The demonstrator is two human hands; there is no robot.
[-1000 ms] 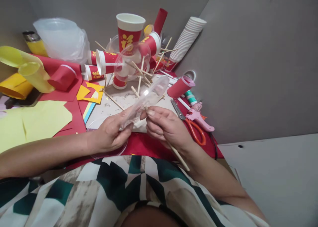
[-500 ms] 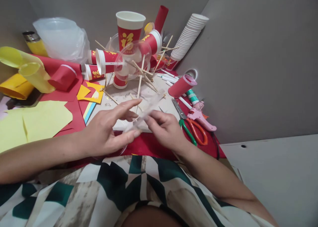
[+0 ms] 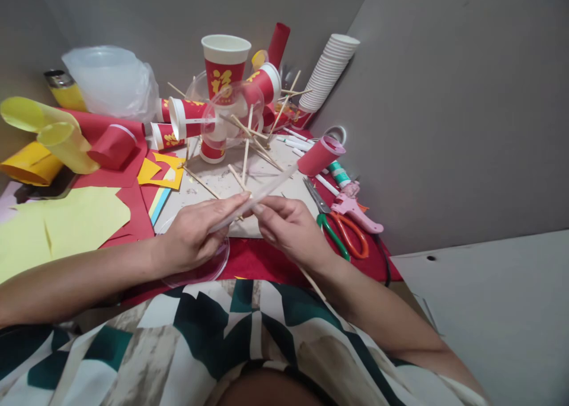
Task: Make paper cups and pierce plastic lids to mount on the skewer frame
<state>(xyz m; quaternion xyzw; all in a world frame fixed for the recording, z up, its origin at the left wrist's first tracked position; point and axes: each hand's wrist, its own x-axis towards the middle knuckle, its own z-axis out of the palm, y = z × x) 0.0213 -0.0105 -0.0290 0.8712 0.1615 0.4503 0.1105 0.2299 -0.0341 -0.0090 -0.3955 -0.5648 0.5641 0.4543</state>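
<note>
A long translucent glue stick [image 3: 275, 184] slants up to the right between my hands, over the near edge of the grey board. My left hand [image 3: 193, 231] is closed around its lower end, with the thumb hidden. My right hand [image 3: 288, 225] pinches the stick near its middle with thumb and fingertips. A thin wooden stick [image 3: 313, 284] shows below my right wrist; whether that hand also grips it I cannot tell. Beneath my left hand lies a round clear plastic lid [image 3: 227, 255], partly covered.
Red paper cups [image 3: 226, 68], wooden sticks [image 3: 246, 163] and clear discs form a structure on the grey board [image 3: 178, 204]. Scissors [image 3: 344, 231] and a pink glue gun [image 3: 360, 213] lie right. Yellow paper [image 3: 80, 222] lies left. Stacked white cups [image 3: 331, 71] lean by the wall.
My left hand has closed from spread fingers onto the glue stick. The clear lid and the wooden stick under my right wrist have come into plainer view. The camera view has shifted slightly.
</note>
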